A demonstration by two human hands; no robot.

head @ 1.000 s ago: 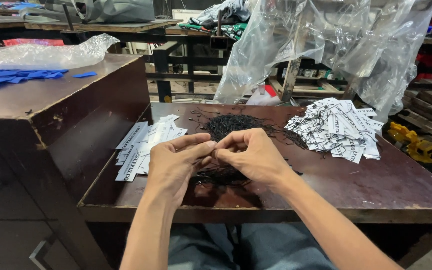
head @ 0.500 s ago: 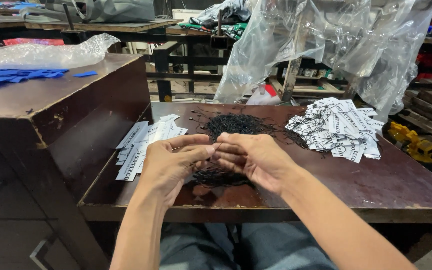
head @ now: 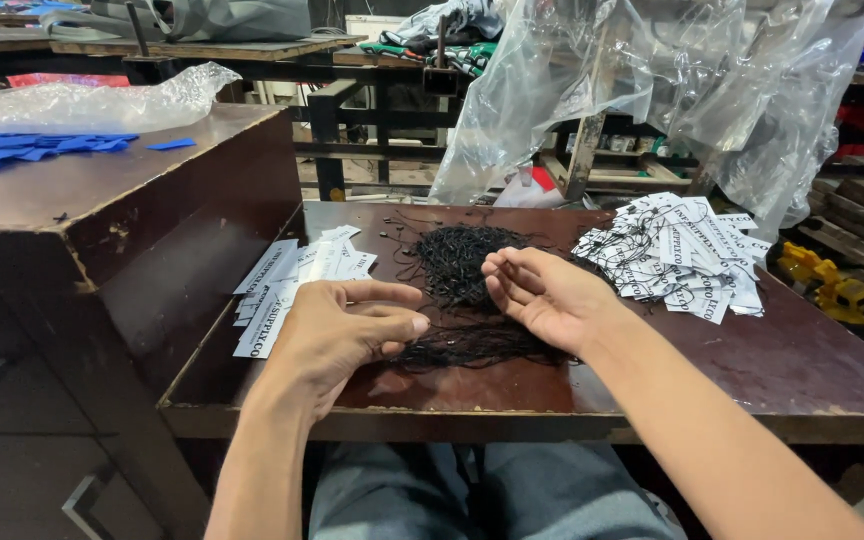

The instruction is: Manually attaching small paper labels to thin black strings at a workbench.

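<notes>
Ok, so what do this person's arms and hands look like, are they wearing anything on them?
Both are bare: the left hand and right hand have no gloves, rings or watch in view, and the forearms show no sleeves. Fingers are uncovered, nails short. Grey trousers show below the table edge.

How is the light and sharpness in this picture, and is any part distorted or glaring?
Head view: even indoor light, soft shadows under the left hand and right hand; black strings and white tags look sharp; pale glare on the clear plastic sheet; wide-lens stretching at the edges, forearms look long.
</notes>
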